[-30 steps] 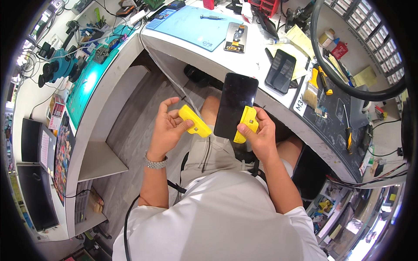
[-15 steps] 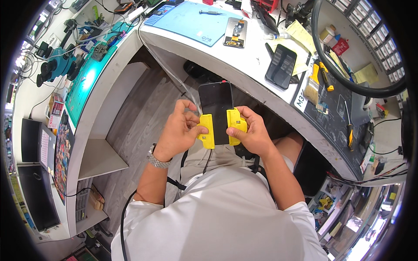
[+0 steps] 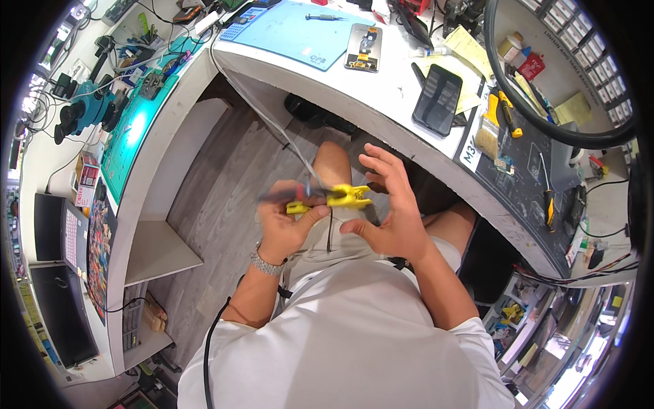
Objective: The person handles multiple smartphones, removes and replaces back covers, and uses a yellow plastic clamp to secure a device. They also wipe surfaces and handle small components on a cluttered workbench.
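A white shirt (image 3: 368, 341) filled the area nearest the viewer, with beige shorts (image 3: 327, 235) beyond its hem. The left hand (image 3: 283, 228), below a metal wristwatch (image 3: 266, 263), was closed around a black phone (image 3: 278, 195), which was tilted nearly edge-on and blurred, so its outline was hard to read. The phone lay across the fingers of that hand, above the lap. A yellow clip (image 3: 349, 196) jutted out to the right of the left thumb, and a second yellow piece (image 3: 296, 207) showed among the left fingers.

The right hand (image 3: 395, 221) was released, its fingers spread and its thumb pointing toward the clip. It hovered just beside the clip's right end; whether a fingertip touched it could not be told.

Farther out, past a bare knee (image 3: 332, 160), curved a white bench (image 3: 388, 99). On its right part lay a second phone (image 3: 437, 101), with a yellow-handled brush (image 3: 488, 133) near it on a dark mat (image 3: 521, 194). Well apart from both hands, a phone panel (image 3: 363, 48) lay beside a light blue mat (image 3: 286, 34), which bore a slim screwdriver (image 3: 325, 17).
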Motion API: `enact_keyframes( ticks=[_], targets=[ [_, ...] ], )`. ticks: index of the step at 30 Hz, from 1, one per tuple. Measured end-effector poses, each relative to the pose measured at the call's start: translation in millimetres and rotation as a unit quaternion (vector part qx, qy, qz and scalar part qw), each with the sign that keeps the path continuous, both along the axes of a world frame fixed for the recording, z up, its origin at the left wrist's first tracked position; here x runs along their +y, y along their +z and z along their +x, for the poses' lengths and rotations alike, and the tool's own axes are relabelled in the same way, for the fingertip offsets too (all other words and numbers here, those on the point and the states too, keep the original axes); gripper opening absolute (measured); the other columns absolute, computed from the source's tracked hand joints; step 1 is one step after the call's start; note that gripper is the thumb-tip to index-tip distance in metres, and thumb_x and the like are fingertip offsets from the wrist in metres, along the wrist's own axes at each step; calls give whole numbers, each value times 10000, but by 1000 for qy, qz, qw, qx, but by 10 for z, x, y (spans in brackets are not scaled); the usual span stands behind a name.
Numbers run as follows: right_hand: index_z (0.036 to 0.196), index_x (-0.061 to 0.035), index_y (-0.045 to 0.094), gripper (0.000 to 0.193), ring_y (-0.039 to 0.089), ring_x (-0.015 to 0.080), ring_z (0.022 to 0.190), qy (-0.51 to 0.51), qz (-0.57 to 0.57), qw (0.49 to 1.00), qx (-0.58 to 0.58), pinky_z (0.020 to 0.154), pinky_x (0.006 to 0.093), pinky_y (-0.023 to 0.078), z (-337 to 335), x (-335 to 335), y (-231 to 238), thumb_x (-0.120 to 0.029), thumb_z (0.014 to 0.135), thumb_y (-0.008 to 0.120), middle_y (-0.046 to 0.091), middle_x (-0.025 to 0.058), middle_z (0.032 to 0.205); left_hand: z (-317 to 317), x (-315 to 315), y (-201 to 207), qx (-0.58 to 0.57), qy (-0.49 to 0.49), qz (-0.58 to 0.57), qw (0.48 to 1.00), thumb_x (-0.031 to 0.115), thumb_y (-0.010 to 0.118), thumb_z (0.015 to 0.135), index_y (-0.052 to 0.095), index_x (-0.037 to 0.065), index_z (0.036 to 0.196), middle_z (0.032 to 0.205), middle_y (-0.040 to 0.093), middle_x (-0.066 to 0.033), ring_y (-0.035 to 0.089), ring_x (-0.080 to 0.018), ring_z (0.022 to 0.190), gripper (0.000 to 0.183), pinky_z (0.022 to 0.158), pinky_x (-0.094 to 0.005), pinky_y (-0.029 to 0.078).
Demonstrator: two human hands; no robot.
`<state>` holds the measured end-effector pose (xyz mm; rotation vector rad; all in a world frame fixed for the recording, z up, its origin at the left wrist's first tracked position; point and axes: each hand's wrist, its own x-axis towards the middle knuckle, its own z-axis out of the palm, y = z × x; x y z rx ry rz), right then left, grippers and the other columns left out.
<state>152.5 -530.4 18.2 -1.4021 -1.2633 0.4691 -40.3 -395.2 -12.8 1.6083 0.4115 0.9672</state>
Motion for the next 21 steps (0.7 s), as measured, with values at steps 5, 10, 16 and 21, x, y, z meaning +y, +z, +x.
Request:
enact_keyframes(
  ticks=[5,10,16,21],
  targets=[
    [1513,-166,573,936,460,467,1503,69,47,995,-56,1180,533,480,26,-54,-81,202,677,780,327,232,1681,-185,38,231,23,23,359,933,183,844,883,708,73,878,1014,808,-91,768,-287,1010,175,870,-454,585],
    [1466,-75,586,788,530,407,1452,27,46,998,-30,1133,463,516,12,-3,-241,221,742,680,480,239,1577,-229,-79,310,55,36,464,883,109,829,807,779,141,845,1028,821,13,766,-209,1050,70,924,-409,539],
    [1362,55,629,435,695,201,1176,162,-114,774,601,992,354,557,220,40,-30,84,931,679,721,135,1260,-230,-122,235,42,34,492,869,125,837,798,778,170,842,1033,826,24,764,-195,1081,86,993,-412,501],
    [1369,59,629,405,745,120,938,124,-178,894,392,862,267,597,86,188,-4,-52,1003,763,778,116,1094,-216,-158,199,58,9,496,866,152,841,814,757,168,838,1036,828,31,763,-215,1085,89,985,-447,499]
  ],
)
